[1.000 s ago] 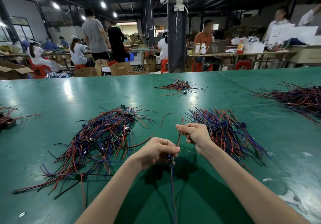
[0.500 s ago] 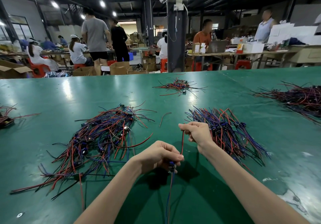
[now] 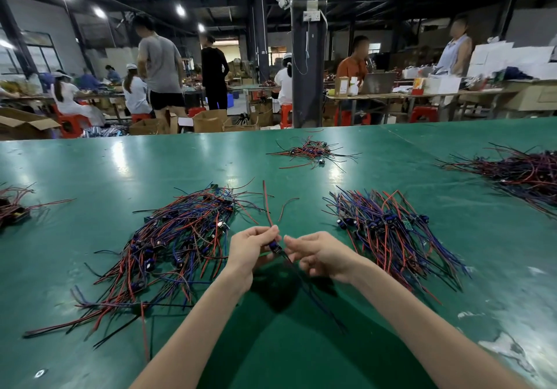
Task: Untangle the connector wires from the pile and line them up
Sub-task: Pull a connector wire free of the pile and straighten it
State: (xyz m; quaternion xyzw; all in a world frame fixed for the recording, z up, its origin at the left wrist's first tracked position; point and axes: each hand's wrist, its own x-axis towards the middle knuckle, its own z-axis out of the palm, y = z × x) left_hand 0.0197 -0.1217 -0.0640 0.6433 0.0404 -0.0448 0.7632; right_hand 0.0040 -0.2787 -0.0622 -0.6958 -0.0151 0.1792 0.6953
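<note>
Left hand [image 3: 250,248] pinches connector wire [image 3: 275,247]; right hand [image 3: 322,256] (fingers loosely curled, hold unclear) should pull it straight.

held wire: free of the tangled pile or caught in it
Free. The left hand pinches the connector wire over bare table, between tangled pile and sorted pile; dark tails trail clear of both.

The bench [image 3: 90,171] is glossy green with pale scuffs. The connector wire [image 3: 275,247] in the grip of the left hand [image 3: 250,253] has a blue body, a red lead above the grip and a dark lead below it. The pile [image 3: 180,238] left of the grip mixes red, blue and black; the row [image 3: 388,231] right of it is blue and red.
</note>
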